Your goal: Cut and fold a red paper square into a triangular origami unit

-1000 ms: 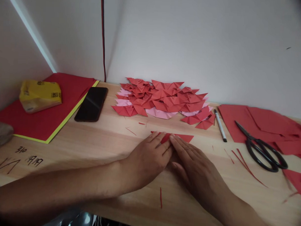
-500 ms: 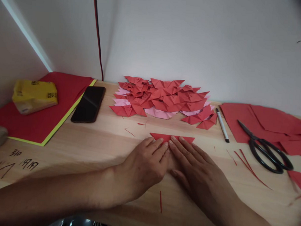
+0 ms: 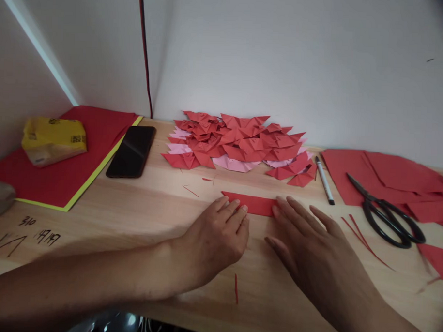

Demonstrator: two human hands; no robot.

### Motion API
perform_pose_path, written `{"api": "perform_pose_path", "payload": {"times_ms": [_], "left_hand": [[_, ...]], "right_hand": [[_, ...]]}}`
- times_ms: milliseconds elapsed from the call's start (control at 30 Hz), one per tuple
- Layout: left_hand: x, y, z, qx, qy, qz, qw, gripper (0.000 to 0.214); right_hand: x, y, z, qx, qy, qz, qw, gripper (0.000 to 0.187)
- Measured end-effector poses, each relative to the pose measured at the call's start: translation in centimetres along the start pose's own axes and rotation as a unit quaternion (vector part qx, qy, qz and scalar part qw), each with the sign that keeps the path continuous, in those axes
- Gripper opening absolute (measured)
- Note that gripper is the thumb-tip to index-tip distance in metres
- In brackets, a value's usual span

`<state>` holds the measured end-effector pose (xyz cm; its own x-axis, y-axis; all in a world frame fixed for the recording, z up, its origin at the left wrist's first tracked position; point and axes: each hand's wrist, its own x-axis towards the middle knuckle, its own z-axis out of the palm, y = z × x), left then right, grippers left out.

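Observation:
A narrow folded piece of red paper [image 3: 261, 205] lies flat on the wooden table. My left hand [image 3: 212, 240] rests on its left end, fingertips pressing it down from above and the thumb hidden. On the right end lies my right hand [image 3: 309, 241], its fingers stretched out and spread, with the fingertips covering that edge of the paper. Neither hand grasps anything. Behind the paper, against the wall, sits a layered heap of folded red and pink paper pieces [image 3: 240, 142].
Scissors [image 3: 387, 218] lie on the right by red sheets [image 3: 348, 175] and a white marker [image 3: 325, 181]. On the left are a black phone [image 3: 131, 151], large red sheets [image 3: 99, 132] and a yellow packet [image 3: 55, 140]. Thin red paper scraps [image 3: 236, 288] are scattered about.
My right hand has slid to the right along the paper, away from my left hand, and its fingers have spread. More of the red strip shows. My left hand stays nearly in place.

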<state>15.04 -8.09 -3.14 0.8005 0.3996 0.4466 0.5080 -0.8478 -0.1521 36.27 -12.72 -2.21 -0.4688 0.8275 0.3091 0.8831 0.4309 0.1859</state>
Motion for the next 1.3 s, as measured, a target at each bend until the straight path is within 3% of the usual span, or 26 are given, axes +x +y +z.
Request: {"api": "perform_pose_path", "payload": {"times_ms": [100, 233, 833, 1033, 1300], "left_hand": [[0.1, 0.1, 0.0, 0.001, 0.001, 0.000, 1.000, 0.022], [0.1, 0.2, 0.0, -0.001, 0.000, -0.006, 1.000, 0.024], [0.1, 0.2, -0.1, 0.012, 0.003, 0.001, 1.000, 0.021], [-0.1, 0.4, 0.1, 0.005, -0.004, -0.003, 1.000, 0.024], [0.2, 0.2, -0.3, -0.001, 0.002, -0.005, 1.000, 0.024]], "right_hand": [[0.6, -1.0, -0.2, 0.047, 0.015, -0.025, 0.998, 0.045], [0.8, -2.3, -0.2, 0.112, -0.012, -0.068, 0.991, 0.045], [0.5, -0.5, -0.7, 0.046, 0.029, 0.005, 0.999, 0.035], [0.9, -2.4, -0.4, 0.142, -0.007, -0.058, 0.988, 0.045], [0.6, -2.2, -0.8, 0.087, 0.033, -0.032, 0.995, 0.037]]}}
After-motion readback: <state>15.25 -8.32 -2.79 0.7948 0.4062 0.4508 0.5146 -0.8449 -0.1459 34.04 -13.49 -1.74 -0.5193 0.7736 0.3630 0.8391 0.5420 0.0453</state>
